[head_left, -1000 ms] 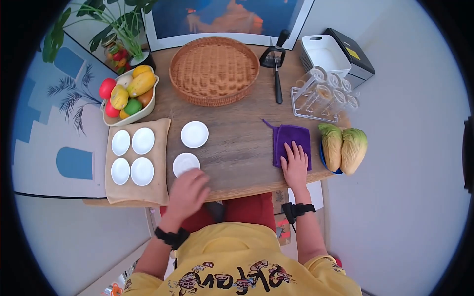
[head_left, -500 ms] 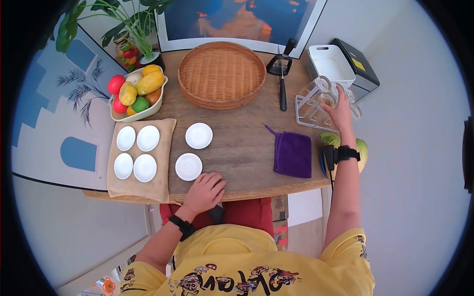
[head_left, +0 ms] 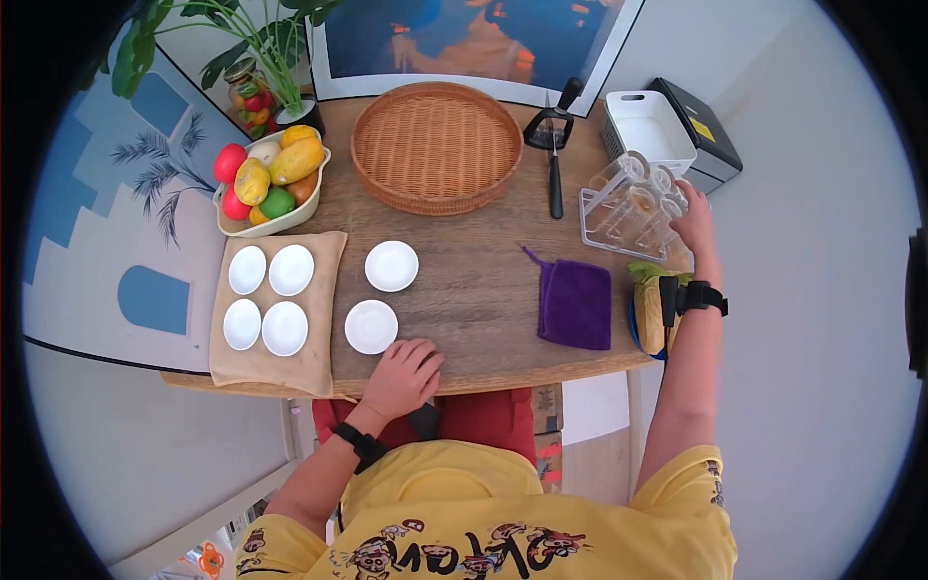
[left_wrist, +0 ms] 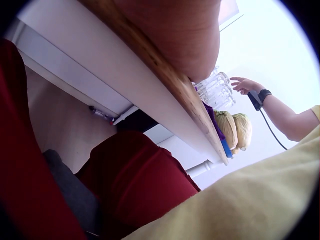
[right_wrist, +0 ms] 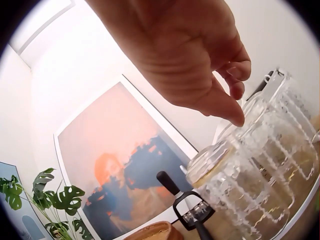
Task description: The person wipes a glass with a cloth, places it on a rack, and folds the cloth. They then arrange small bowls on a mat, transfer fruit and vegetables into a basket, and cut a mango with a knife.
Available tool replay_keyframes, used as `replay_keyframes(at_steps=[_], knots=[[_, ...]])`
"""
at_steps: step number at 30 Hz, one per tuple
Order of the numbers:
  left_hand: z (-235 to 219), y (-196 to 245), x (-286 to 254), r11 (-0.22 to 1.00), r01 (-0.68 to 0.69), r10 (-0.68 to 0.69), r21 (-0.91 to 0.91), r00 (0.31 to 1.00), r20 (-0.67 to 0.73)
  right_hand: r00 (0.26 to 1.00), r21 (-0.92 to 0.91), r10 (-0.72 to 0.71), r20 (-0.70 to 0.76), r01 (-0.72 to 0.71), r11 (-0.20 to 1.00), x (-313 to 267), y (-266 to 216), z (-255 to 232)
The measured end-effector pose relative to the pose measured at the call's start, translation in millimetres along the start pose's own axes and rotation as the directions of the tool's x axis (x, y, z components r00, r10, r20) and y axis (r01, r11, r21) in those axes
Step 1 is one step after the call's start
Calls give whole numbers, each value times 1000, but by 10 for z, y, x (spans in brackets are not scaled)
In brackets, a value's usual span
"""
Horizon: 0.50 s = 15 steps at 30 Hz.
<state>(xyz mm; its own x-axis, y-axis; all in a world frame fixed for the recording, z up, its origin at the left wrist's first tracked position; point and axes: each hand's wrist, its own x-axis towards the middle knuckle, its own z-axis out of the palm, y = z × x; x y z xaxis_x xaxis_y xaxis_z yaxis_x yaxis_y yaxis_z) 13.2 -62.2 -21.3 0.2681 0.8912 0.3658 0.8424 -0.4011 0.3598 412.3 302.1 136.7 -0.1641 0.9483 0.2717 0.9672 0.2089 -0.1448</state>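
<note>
My left hand [head_left: 403, 379] rests with loosely bent fingers on the table's front edge, just below a white bowl [head_left: 371, 327]. A second white bowl [head_left: 391, 266] sits behind that one. Over the right side of the rack of clear glasses [head_left: 633, 213] is my right hand [head_left: 692, 227]. In the right wrist view, the thumb and bent fingers of my right hand [right_wrist: 200, 65] stand apart at the rims of the glasses [right_wrist: 240, 185]; no glass is seen gripped. The left wrist view shows its fingers reaching toward the glasses [left_wrist: 216, 91].
Four small white bowls lie on a beige cloth [head_left: 324, 319] at left, below a fruit basket [head_left: 314, 201]. A wicker tray [head_left: 435, 145], a peeler and a knife [head_left: 556, 188] are at the back. A purple cloth [head_left: 575, 304] lies near the cabbages [head_left: 648, 309]; a white basket [head_left: 652, 130] stands behind the glasses.
My right hand has left the purple cloth for the glass rack, shifting lately to its right side. My left hand has moved right from the lower white bowl and come to rest.
</note>
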Motion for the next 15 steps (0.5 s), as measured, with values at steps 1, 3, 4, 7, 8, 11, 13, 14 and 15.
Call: replay_keyframes(at_steps=[1, 3, 4, 7, 8, 11, 13, 14, 15], knots=[[1, 1, 0, 1000, -4, 4, -4, 1000, -1, 999, -16, 7, 35, -7, 1000, -10, 51, -36], [2, 2, 5, 1000, 0, 0, 4, 1000, 0, 997, -23, 45, 64, -44, 999, -70, 9, -70], [8, 2, 6, 1000, -2, 2, 4, 1000, -1, 993, -26, 77, 95, -75, 997, -84, -23, -83], [4, 2, 0, 1000, -2, 2, 21, 1000, -7, 991, 0, 95, 91, -96, 995, -37, 76, 55], [-6, 7, 7, 1000, -1, 1, 14, 1000, -5, 991, 4, 93, 92, -94, 996, -23, 108, 95], [-14, 15, 10, 1000, -4, 4, 12, 1000, -8, 995, 41, 82, 58, -85, 996, -2, 182, 190], [-13, 18, 14, 1000, -7, 8, 19, 1000, -13, 994, 67, 103, 43, -106, 992, 2, 198, 224], [-15, 19, 17, 1000, -8, 8, 19, 1000, -12, 994, 68, 102, 41, -105, 992, 3, 207, 225], [-16, 19, 17, 1000, -9, 9, 21, 1000, -10, 996, 103, 87, 27, -89, 991, 0, 218, 224]])
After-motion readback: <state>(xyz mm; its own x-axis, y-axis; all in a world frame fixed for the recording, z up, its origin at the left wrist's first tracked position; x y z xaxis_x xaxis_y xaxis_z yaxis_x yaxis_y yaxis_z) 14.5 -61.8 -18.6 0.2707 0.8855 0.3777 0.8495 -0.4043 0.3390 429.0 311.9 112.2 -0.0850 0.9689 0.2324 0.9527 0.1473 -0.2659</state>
